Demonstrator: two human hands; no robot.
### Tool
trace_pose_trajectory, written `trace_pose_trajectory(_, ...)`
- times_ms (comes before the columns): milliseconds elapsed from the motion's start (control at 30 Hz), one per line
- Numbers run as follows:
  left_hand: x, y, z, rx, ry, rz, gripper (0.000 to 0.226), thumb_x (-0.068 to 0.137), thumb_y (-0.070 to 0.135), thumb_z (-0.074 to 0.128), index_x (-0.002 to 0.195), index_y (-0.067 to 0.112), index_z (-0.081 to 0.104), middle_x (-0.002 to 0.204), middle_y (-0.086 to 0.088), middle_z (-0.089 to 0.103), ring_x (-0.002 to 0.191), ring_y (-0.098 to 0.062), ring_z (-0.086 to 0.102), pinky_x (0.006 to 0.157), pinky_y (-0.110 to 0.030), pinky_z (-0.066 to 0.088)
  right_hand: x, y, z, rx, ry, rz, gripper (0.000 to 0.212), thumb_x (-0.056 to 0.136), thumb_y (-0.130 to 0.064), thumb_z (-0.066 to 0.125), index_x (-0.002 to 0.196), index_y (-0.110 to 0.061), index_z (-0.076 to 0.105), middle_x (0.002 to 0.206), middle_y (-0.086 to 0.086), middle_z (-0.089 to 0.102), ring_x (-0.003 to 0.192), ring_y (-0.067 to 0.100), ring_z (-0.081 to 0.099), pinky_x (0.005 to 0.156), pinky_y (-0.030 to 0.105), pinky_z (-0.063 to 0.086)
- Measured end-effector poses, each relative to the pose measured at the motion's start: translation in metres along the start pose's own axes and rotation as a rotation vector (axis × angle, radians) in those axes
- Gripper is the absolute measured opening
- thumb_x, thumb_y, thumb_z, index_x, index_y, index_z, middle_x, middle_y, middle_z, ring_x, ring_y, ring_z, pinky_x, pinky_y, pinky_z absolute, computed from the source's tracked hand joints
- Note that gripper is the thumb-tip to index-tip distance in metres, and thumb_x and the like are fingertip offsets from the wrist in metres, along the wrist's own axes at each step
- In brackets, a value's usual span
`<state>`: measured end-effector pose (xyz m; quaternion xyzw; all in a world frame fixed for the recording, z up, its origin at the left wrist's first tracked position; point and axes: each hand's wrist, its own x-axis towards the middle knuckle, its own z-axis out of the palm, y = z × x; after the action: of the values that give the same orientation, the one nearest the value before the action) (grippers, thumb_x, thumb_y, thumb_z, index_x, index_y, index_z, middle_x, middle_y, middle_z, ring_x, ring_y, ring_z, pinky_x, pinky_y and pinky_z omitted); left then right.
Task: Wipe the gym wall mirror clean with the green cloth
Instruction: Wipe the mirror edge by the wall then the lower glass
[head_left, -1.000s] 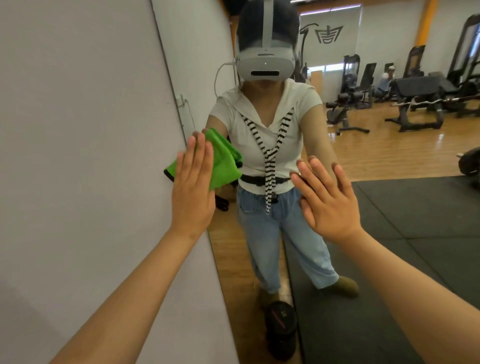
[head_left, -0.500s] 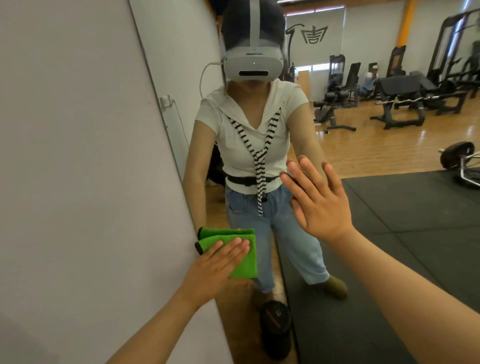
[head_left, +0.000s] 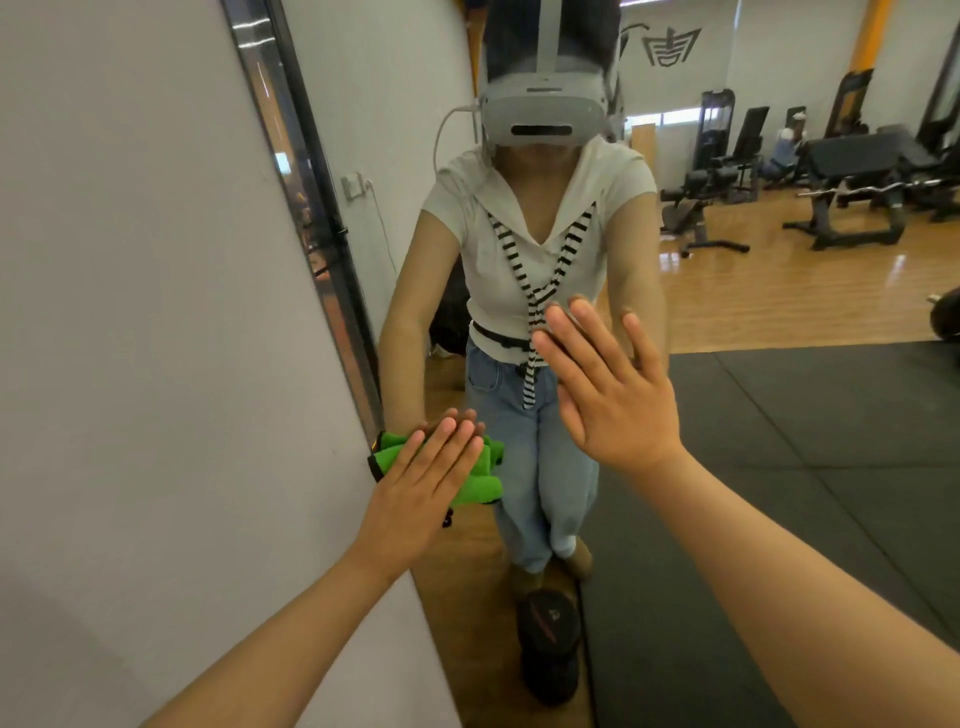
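Observation:
The wall mirror (head_left: 779, 415) fills the centre and right of the view and reflects me and the gym hall. My left hand (head_left: 418, 493) lies flat with straight fingers on the bunched green cloth (head_left: 480, 480), pressing it against the glass close to the mirror's left edge, at about thigh height of my reflection. Most of the cloth is hidden under that hand. My right hand (head_left: 605, 395) is spread flat against the glass to the right and higher up, holding nothing.
A plain grey wall (head_left: 156, 312) runs along the left, with a dark frame strip (head_left: 306, 208) at the mirror's edge. A black dumbbell (head_left: 550, 649) stands on the floor at the mirror's foot. Reflected weight benches (head_left: 841, 176) and black floor mats (head_left: 810, 467) show behind me.
My left hand carried the cloth down the mirror's left edge from chest height to low, then slightly up again. The cloth is now bunched. My right hand stayed flat on the glass.

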<state>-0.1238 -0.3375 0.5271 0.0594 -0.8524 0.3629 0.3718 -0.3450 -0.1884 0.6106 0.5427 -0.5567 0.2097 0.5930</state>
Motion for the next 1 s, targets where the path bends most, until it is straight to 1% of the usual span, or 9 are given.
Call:
trace_pose_trajectory(67, -0.004, 0.0, 0.003, 0.034, 0.01, 0.102, 0.075, 0.091, -0.004, 0.03, 0.159, 0.006, 0.001, 0.167, -0.01, -0.008, 0.154, -0.024, -0.004, 0.125, -0.041, 0.002, -0.001, 0.001, 0.0, 0.003, 0.008, 0.004, 0.053, 0.1, -0.023, 0.037, 0.152, -0.015, 0.04, 0.159, 0.005, 0.031, 0.148, 0.021, 0.027, 0.122, 0.046, 0.015)
trace_pose_trajectory(167, -0.01, -0.003, 0.006, 0.078, -0.013, 0.216, 0.057, 0.103, -0.003, 0.012, 0.158, 0.006, 0.001, 0.167, -0.01, -0.008, 0.154, -0.024, -0.005, 0.125, -0.041, 0.0, -0.003, 0.0, 0.003, 0.01, 0.024, 0.0, 0.054, 0.1, -0.024, 0.036, 0.153, -0.015, 0.038, 0.159, 0.004, 0.029, 0.149, 0.019, 0.024, 0.122, 0.046, 0.016)
trace_pose_trajectory(233, -0.012, -0.005, 0.006, 0.098, -0.03, 0.265, 0.056, 0.103, -0.004, 0.008, 0.158, 0.005, 0.002, 0.167, -0.01, -0.007, 0.154, -0.024, -0.004, 0.125, -0.041, -0.001, -0.004, -0.001, 0.005, 0.023, 0.032, 0.001, 0.053, 0.101, -0.024, 0.035, 0.153, -0.015, 0.037, 0.159, 0.004, 0.029, 0.149, 0.019, 0.023, 0.122, 0.046, 0.015)
trace_pose_trajectory(400, -0.014, -0.011, 0.0, 0.077, -0.054, 0.443, 0.062, 0.099, -0.014, 0.008, 0.158, 0.004, 0.008, 0.167, -0.011, -0.002, 0.154, -0.022, 0.0, 0.124, -0.036, 0.007, -0.004, -0.002, 0.006, 0.014, 0.041, 0.009, 0.053, 0.101, -0.024, 0.035, 0.153, -0.015, 0.036, 0.159, 0.004, 0.028, 0.149, 0.02, 0.023, 0.121, 0.047, 0.017)
trace_pose_trajectory(533, -0.005, -0.029, 0.001, 0.105, -0.04, 0.572, 0.064, 0.098, -0.015, 0.021, 0.158, 0.006, 0.012, 0.167, -0.004, 0.01, 0.153, -0.019, 0.007, 0.126, -0.036, 0.002, -0.004, -0.002, 0.004, -0.006, 0.026, 0.007, 0.056, 0.099, -0.023, 0.039, 0.154, -0.015, 0.036, 0.16, 0.005, 0.028, 0.15, 0.02, 0.022, 0.122, 0.046, 0.015)
trace_pose_trajectory(733, 0.021, -0.037, -0.004, 0.055, 0.111, 0.324, 0.066, 0.097, -0.007, 0.034, 0.158, 0.004, 0.011, 0.167, -0.009, 0.005, 0.154, -0.022, 0.003, 0.125, -0.037, 0.006, -0.003, -0.002, 0.003, -0.009, 0.011, 0.01, 0.054, 0.099, -0.023, 0.037, 0.153, -0.015, 0.037, 0.159, 0.006, 0.03, 0.149, 0.021, 0.024, 0.121, 0.047, 0.014)
trace_pose_trajectory(833, 0.019, -0.022, 0.004, 0.028, 0.139, 0.233, 0.063, 0.098, -0.004, 0.026, 0.158, 0.003, 0.01, 0.167, -0.008, 0.003, 0.154, -0.021, 0.003, 0.125, -0.038, 0.005, -0.003, -0.001, 0.004, -0.034, -0.001, 0.009, 0.055, 0.099, -0.023, 0.038, 0.153, -0.015, 0.036, 0.16, 0.006, 0.029, 0.15, 0.022, 0.021, 0.122, 0.048, 0.014)
trace_pose_trajectory(933, 0.001, -0.008, 0.018, 0.04, 0.104, 0.338, 0.056, 0.102, -0.003, 0.012, 0.157, 0.001, 0.009, 0.165, -0.01, 0.009, 0.154, -0.024, 0.001, 0.125, -0.039, 0.004, -0.004, -0.001, 0.005, -0.041, -0.011, 0.009, 0.057, 0.098, -0.023, 0.04, 0.154, -0.015, 0.036, 0.161, 0.006, 0.027, 0.152, 0.023, 0.019, 0.124, 0.048, 0.013)
trace_pose_trajectory(1000, -0.013, -0.001, 0.025, 0.062, 0.053, 0.457, 0.055, 0.102, -0.003, 0.012, 0.157, 0.001, 0.008, 0.166, -0.011, 0.007, 0.154, -0.024, 0.0, 0.126, -0.039, 0.001, -0.003, -0.001, 0.006, -0.045, -0.001, 0.01, 0.056, 0.098, -0.023, 0.039, 0.154, -0.014, 0.037, 0.161, 0.006, 0.027, 0.152, 0.023, 0.019, 0.123, 0.049, 0.014)
